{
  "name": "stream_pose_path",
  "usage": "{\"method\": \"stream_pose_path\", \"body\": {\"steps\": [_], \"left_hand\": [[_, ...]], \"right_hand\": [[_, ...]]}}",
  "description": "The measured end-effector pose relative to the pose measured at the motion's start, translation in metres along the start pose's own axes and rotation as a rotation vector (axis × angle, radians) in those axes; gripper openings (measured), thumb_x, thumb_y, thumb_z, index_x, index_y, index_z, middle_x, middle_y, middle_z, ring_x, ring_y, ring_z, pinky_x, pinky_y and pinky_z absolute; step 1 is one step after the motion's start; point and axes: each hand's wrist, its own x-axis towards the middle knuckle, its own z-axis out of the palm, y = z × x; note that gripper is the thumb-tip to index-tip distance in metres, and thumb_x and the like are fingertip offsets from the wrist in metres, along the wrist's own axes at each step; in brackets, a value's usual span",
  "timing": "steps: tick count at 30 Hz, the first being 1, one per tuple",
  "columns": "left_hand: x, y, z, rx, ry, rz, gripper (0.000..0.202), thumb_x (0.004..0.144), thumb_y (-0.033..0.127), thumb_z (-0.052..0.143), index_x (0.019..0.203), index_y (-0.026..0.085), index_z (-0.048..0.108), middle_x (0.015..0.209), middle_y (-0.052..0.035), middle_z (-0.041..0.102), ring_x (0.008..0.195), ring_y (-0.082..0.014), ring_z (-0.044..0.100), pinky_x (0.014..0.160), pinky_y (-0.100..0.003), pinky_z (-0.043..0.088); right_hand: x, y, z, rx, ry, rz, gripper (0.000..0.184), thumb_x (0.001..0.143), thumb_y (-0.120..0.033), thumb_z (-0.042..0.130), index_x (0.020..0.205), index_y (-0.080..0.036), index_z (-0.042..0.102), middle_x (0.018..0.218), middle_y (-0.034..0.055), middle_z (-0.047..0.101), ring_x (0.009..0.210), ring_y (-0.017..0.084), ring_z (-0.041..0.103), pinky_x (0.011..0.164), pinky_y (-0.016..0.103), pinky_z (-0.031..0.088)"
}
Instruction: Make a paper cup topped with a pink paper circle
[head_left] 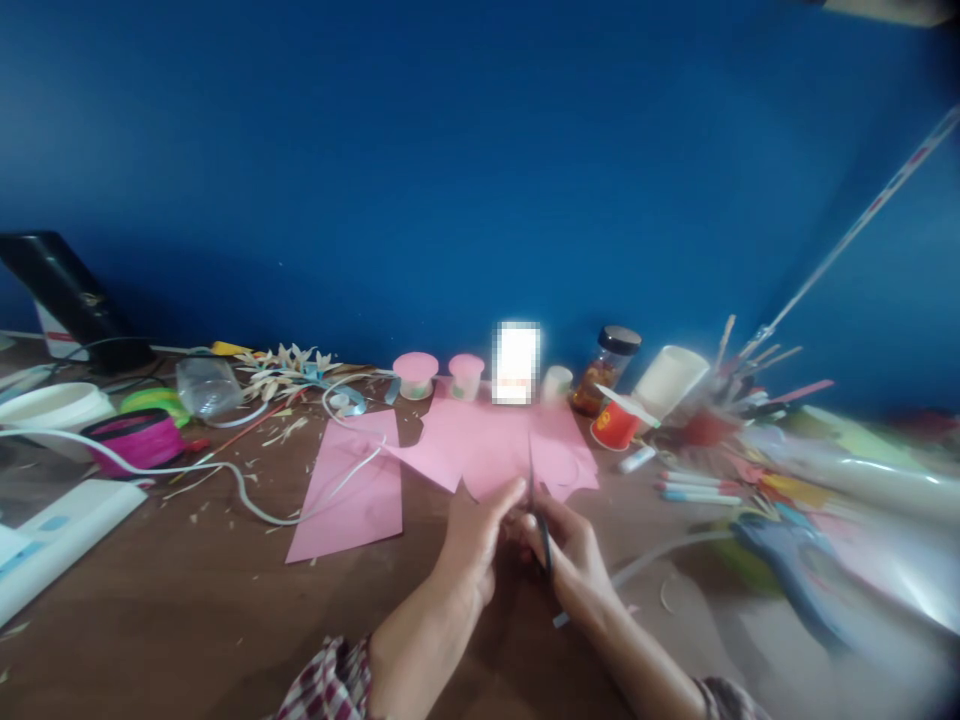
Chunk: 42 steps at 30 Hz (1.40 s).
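A cut-edged sheet of pink paper (pixel 487 440) reaches from my hands back toward the wall. My left hand (pixel 472 535) is closed at its near edge, thumb on top, gripping the paper. In my right hand (pixel 570 550) is a pair of scissors (pixel 543 540), its dark handle loop round the thumb and its thin blade pointing away over the paper. The fingers of both hands meet closely, and their undersides are hidden. Left of them lies another pink sheet (pixel 356 490), flat on the brown table (pixel 225 620), with a white cable across it.
Two small tubs with pink tops (pixel 415 372) stand by the blue wall, near a blurred-out bright panel (pixel 516 362). A dark-lidded jar (pixel 611 365), a red cup (pixel 615 422) and markers (pixel 697 488) are at right. A power strip (pixel 67 540) and pink tape roll (pixel 135 442) lie left.
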Motion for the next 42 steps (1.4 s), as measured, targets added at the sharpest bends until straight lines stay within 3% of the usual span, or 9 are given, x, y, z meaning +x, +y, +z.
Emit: {"method": "stream_pose_path", "body": {"steps": [20,35,42], "left_hand": [[0.000,0.001,-0.001,-0.012,-0.031,0.016,0.038,0.061,0.032,0.080,0.086,0.007,0.066,0.058,-0.0053,0.065,0.042,-0.0181,0.059,0.036,-0.029,0.047],[-0.001,0.006,0.002,-0.018,0.056,0.022,0.031,0.060,0.026,0.079,0.080,0.006,0.067,0.053,-0.0043,0.065,0.038,-0.0156,0.057,0.035,-0.025,0.044],[-0.002,0.006,0.002,-0.015,0.059,0.039,0.038,0.059,0.024,0.081,0.090,0.006,0.070,0.060,-0.0063,0.069,0.044,-0.0163,0.060,0.038,-0.025,0.045]], "right_hand": [[0.000,0.002,-0.005,-0.023,-0.008,0.035,0.042,0.075,-0.048,0.075,0.097,-0.013,0.070,0.061,-0.0008,0.056,0.053,0.011,0.046,0.049,0.022,0.037],[0.001,-0.006,-0.002,-0.078,-0.025,-0.001,0.046,0.075,-0.056,0.071,0.092,-0.013,0.072,0.058,-0.0014,0.053,0.052,0.011,0.046,0.048,0.022,0.037],[0.001,-0.002,-0.007,-0.077,-0.048,-0.006,0.049,0.076,-0.057,0.070,0.097,-0.012,0.070,0.064,-0.0001,0.056,0.055,0.012,0.046,0.051,0.023,0.039]]}}
